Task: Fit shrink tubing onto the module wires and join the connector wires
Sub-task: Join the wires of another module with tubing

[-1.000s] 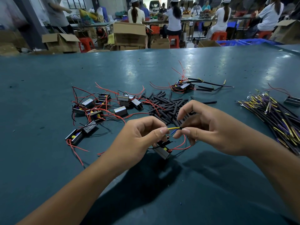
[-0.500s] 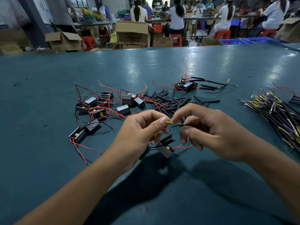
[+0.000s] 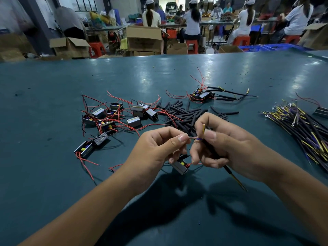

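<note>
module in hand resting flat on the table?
No: the small black-and-silver module hangs by its thin red wires below the left hand, above the teal table.

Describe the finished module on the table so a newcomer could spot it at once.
Start at the pile of loose black shrink tubes mid-table. Just beyond it, to the right, lies one module alone. Unlike the cluster of bare modules left of the pile, it has black sleeved leads trailing off to the right.

Yellow wire [image 3: 203, 129] now upright above right hand [image 3: 225, 144], bared strand [image 3: 194, 138] newly stretched between both pinches.
</note>
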{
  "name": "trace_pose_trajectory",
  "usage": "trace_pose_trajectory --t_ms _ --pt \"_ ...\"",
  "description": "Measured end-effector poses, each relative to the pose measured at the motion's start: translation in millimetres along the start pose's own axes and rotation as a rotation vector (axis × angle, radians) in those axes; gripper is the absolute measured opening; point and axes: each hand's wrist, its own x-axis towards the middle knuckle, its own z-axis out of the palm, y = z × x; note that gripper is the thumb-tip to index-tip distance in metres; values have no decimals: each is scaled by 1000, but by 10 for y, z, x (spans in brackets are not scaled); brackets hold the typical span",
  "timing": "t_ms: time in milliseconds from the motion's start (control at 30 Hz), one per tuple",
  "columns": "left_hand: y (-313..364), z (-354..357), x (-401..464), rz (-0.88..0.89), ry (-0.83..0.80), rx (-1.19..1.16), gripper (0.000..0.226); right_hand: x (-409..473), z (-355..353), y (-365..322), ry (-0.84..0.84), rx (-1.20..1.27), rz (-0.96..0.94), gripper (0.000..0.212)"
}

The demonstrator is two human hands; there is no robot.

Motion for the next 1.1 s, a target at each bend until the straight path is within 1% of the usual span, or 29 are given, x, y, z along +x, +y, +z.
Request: trace_pose_trajectory --t_ms 100,133,267,433,533,600,667,733,800,867,933,1033,1100 --pt "-14 -4 7 7 5 5 14 33 3 30 49 18 28 50" --pt "-19 -6 9 10 6 8 14 41 0 34 67 15 36 49" --pt "-21 -5 1 18 20 17 13 57 -4 44 105 12 55 30" --pt "-22 0 -7 10 38 3 13 52 -28 28 76 97 95 17" --pt "-25 3 -2 -21 115 -46 11 45 -42 27 110 125 121 17" --pt "-14 -13 5 15 200 -43 11 43 -39 28 152 118 133 20" --pt "1 -50 -3 154 242 148 9 57 -36 26 183 103 155 23" --pt "19 -70 -28 268 204 344 13 65 -40 30 188 82 192 23" --pt "38 -77 -49 282 169 420 16 53 -59 37 150 70 201 24" --pt "49 -85 -55 300 151 517 13 22 -81 36 91 67 171 24" --pt "56 -93 -54 324 151 598 9 -2 -92 32 54 61 154 29" --pt "57 -105 -51 343 174 663 3 10 -79 51 49 -2 135 43" --pt "46 -98 -59 380 196 741 2 43 -45 60 86 -58 127 48"
